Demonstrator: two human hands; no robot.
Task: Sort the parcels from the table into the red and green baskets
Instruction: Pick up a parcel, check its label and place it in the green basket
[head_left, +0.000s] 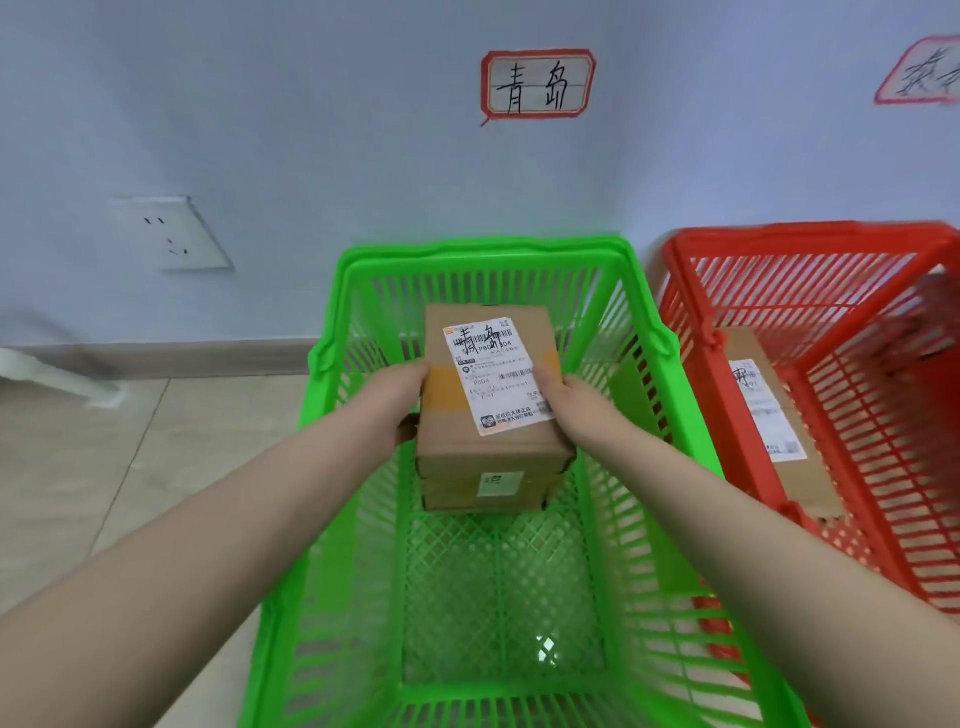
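Cardboard parcel (488, 384) with white shipping label, handwritten 青岛, printed P804; I see left hand (402, 397) and right hand (574, 402) clamped on its two sides, holding it inside the green basket (332, 467) above a second brown box (488, 488) lying there. One more labelled parcel (774, 421) lies in the red basket (883, 415). Two wall signs: 青岛 sign (537, 85) above green, other one (930, 73) blurred, can't read
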